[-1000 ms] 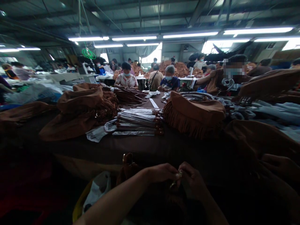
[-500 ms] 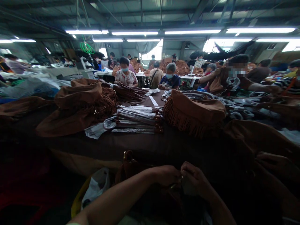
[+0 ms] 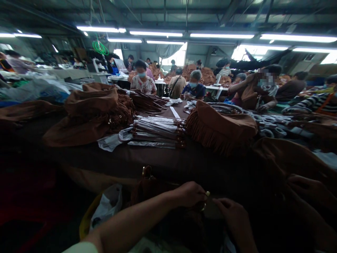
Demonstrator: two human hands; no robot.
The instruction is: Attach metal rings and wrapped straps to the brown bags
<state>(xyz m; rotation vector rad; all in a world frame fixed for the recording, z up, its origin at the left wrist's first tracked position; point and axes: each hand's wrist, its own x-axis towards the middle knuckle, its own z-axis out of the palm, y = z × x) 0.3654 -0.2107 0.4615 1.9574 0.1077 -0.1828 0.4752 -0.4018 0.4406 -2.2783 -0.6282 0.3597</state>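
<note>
Well, a long cloth-covered worktable carries fringed suede bags. Nearer, a yellow container holds a white plastic bag. The left hand curls closed on a small metal clasp below the table edge; the right hand, just beside it, is loosely curled, its hold impossible to tell.

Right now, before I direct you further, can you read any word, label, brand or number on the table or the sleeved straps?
No text is readable. The plastic-sleeved straps, the white strip and the brown table show no legible marks; any print is too small or blurred to read.
</note>
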